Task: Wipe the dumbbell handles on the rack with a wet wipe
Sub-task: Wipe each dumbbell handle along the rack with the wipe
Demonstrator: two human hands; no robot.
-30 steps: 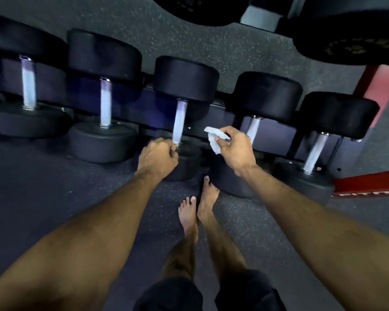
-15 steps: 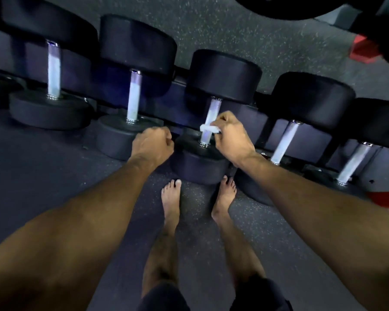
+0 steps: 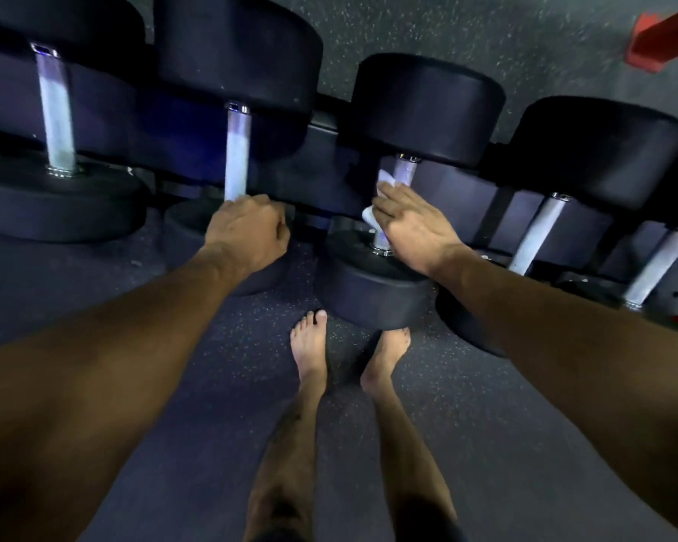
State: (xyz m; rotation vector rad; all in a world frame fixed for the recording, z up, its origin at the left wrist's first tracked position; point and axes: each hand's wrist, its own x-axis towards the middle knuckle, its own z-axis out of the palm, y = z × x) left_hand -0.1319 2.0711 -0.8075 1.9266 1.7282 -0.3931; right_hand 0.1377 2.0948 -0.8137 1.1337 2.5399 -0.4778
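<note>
Wrapped around the steel handle (image 3: 403,170) of the third black round-headed dumbbell (image 3: 423,107), the right hand (image 3: 415,228) presses a white wet wipe (image 3: 384,179) against the metal, fingers curled over the cloth so that it shows above and below them. That dumbbell serves as the landmark. It lies on the dark low rack (image 3: 321,166) with its near head (image 3: 372,291) toward the person and its far head raised behind. Just left of it sits a second, larger black dumbbell (image 3: 235,48) with a pale steel handle (image 3: 236,158); the left hand (image 3: 247,232) is closed into a fist at the lower end of that handle, and whether it actually grips the bar cannot be told. Farther left is another dumbbell (image 3: 55,111). To the right of the landmark lie two more (image 3: 599,146), their handles (image 3: 537,232) slanting. Below the landmark, two bare feet (image 3: 310,346) stand on the speckled dark rubber floor (image 3: 212,346). A red metal bar (image 3: 662,37) shows well up and to the right.
</note>
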